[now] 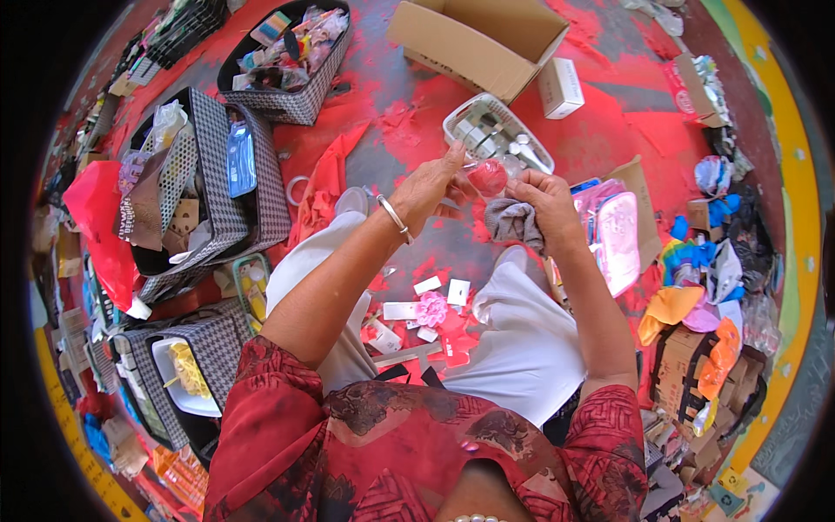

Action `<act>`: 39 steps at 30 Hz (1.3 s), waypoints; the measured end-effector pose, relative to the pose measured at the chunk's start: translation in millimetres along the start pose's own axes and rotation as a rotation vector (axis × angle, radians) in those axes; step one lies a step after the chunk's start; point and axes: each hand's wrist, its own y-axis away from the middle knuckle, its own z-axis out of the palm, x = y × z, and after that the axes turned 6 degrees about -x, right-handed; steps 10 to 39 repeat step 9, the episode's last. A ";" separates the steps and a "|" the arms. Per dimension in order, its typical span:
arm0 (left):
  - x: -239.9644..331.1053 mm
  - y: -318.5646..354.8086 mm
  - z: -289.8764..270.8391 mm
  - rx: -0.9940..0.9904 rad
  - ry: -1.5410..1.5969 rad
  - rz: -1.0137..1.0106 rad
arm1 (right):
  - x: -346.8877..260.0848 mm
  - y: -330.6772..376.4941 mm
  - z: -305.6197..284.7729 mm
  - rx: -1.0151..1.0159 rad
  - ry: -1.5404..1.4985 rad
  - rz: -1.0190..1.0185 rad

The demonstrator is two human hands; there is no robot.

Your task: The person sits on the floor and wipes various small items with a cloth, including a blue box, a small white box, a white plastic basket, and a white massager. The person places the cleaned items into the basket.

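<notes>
Between my two hands is a red round thing in clear plastic wrapping (489, 177); its exact kind I cannot make out. My right hand (550, 202) pinches the wrapping's right side. A crumpled grey cloth (513, 223) hangs just under that hand's fingers, touching it; whether they grip it is unclear. On the other side, my left hand (432, 189), with a silver bangle at the wrist, has its fingers closed at the wrapping's left edge. Right beyond the hands stands a white plastic basket (541, 161) holding several small items.
An open cardboard box (470, 65) and a white carton (561, 89) stand at the back. Checked storage bins (274, 187) line the left. A pink case (616, 230) lies at the right, near piled bags and cardboard. Small cards and a pink flower (431, 309) lie between my legs.
</notes>
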 end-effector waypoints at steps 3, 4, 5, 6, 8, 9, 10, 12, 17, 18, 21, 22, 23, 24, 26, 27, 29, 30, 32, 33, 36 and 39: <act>0.8 8.2 0.7 -0.119 -0.058 0.272 | -7.8 17.2 17.8 0.086 -0.139 0.032; 0.9 9.1 0.1 -0.149 -0.052 0.266 | -9.5 22.0 23.0 0.111 -0.190 0.048; 1.1 8.7 -1.2 -0.178 -0.043 0.260 | -11.3 24.3 27.7 0.122 -0.217 0.068; 1.3 8.1 -3.2 -0.204 -0.036 0.256 | -11.7 27.2 33.1 0.113 -0.262 0.026; 1.3 7.0 -9.1 -0.255 0.003 0.202 | -12.4 31.9 43.5 0.146 -0.342 -0.028; 1.0 6.3 -12.7 -0.283 0.023 0.179 | -13.1 35.0 46.9 0.123 -0.372 -0.048; 1.0 6.3 -12.7 -0.283 0.023 0.179 | -13.1 35.0 46.9 0.123 -0.372 -0.048; 1.0 6.3 -12.7 -0.283 0.023 0.179 | -13.1 35.0 46.9 0.123 -0.372 -0.048; 1.0 6.3 -12.7 -0.283 0.023 0.179 | -13.1 35.0 46.9 0.123 -0.372 -0.048; 1.0 6.3 -12.7 -0.283 0.023 0.179 | -13.1 35.0 46.9 0.123 -0.372 -0.048; 1.0 6.3 -12.7 -0.283 0.023 0.179 | -13.1 35.0 46.9 0.123 -0.372 -0.048; 1.0 6.3 -12.7 -0.283 0.023 0.179 | -13.1 35.0 46.9 0.123 -0.372 -0.048; 1.0 6.3 -12.7 -0.283 0.023 0.179 | -13.1 35.0 46.9 0.123 -0.372 -0.048; 1.0 6.3 -12.7 -0.283 0.023 0.179 | -13.1 35.0 46.9 0.123 -0.372 -0.048; 1.0 6.3 -12.7 -0.283 0.023 0.179 | -13.1 35.0 46.9 0.123 -0.372 -0.048; 1.0 6.3 -12.7 -0.283 0.023 0.179 | -13.1 35.0 46.9 0.123 -0.372 -0.048; 1.0 6.3 -12.7 -0.283 0.023 0.179 | -13.1 35.0 46.9 0.123 -0.372 -0.048; 1.0 6.3 -12.7 -0.283 0.023 0.179 | -13.1 35.0 46.9 0.123 -0.372 -0.048; 1.0 6.3 -12.7 -0.283 0.023 0.179 | -13.1 35.0 46.9 0.123 -0.372 -0.048; 1.0 6.3 -12.7 -0.283 0.023 0.179 | -13.1 35.0 46.9 0.123 -0.372 -0.048; 1.0 6.3 -12.7 -0.283 0.023 0.179 | -13.1 35.0 46.9 0.123 -0.372 -0.048; 1.0 6.3 -12.7 -0.283 0.023 0.179 | -13.1 35.0 46.9 0.123 -0.372 -0.048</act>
